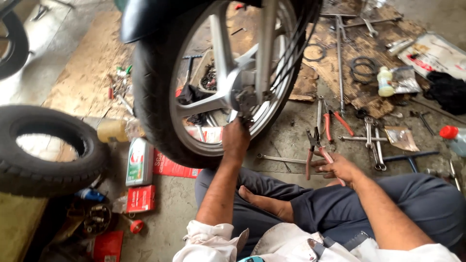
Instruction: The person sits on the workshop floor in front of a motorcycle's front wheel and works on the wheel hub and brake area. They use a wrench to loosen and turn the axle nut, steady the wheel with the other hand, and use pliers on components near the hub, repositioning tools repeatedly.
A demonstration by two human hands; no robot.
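Person sits cross-legged on the floor facing a motorcycle wheel. Left hand is raised to the hub, fingers curled at the axle area; what they pinch is hidden, so grip cannot be told. Right hand rests low on the floor, fingers closed around the red-handled pliers. Wrenches lie just right of them. Spare tyre lies far left, green oil can beside it.

The wheel stands ahead, a loose tyre to its left (on the floor), pliers to its right.
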